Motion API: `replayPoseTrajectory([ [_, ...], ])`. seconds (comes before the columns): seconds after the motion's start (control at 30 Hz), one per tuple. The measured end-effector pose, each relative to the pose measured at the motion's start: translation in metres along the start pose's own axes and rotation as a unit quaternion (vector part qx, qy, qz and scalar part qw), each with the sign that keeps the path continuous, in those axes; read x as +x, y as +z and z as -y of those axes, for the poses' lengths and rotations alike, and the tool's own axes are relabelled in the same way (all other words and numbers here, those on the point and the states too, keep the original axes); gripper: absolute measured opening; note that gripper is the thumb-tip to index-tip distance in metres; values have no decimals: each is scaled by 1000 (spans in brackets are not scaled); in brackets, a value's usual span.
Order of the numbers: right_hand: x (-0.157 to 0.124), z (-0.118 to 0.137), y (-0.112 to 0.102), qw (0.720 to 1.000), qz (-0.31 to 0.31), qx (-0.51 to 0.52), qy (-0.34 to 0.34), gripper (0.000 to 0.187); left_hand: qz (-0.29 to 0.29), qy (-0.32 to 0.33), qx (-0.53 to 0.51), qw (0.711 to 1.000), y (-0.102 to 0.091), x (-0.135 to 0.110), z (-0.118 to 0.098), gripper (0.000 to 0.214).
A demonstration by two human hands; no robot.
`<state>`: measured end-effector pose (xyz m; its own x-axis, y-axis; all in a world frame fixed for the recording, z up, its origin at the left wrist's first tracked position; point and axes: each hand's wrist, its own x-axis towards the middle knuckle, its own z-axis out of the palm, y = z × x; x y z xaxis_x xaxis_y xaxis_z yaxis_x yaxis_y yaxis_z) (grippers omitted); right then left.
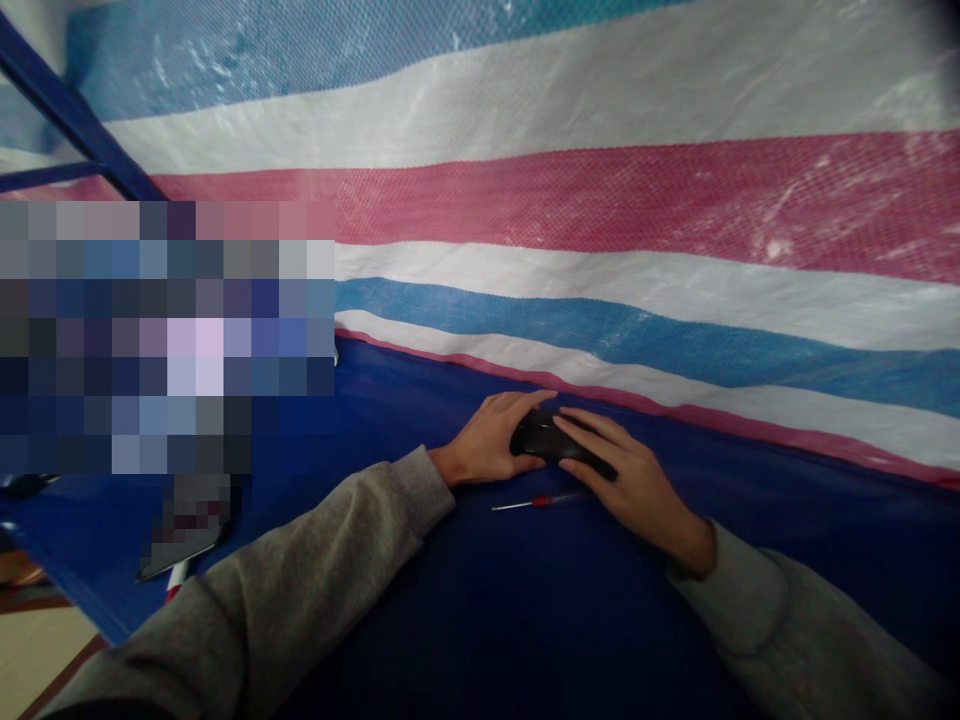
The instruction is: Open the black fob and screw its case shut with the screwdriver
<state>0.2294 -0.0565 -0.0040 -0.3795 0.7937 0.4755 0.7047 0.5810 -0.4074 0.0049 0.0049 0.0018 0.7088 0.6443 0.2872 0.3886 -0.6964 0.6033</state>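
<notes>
A black computer mouse [543, 438] rests on the blue table surface between my hands. My left hand [491, 440] grips its left end, with the thumb on the near side and the fingers over the far side. The fingers of my right hand [637, 482] close over its right end and cover part of it. Just in front of the mouse lies a small screwdriver [538, 502] with a red and clear handle, its metal shaft pointing left. The handle's end reaches close to my right hand.
A striped plastic sheet [525, 205] hangs as a wall behind the blue table [480, 600]. At the left, a pixelated patch hides much of the view. Below it show a dark flat item [202, 540] and a white and red object [177, 578] near the table's left edge.
</notes>
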Motion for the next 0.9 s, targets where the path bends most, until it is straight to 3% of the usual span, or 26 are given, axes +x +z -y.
replayPoseTrajectory([
  [0.9,1,0,0,1000,10,2,10,43,-2,-9,-3,1000,1,0,1,86],
])
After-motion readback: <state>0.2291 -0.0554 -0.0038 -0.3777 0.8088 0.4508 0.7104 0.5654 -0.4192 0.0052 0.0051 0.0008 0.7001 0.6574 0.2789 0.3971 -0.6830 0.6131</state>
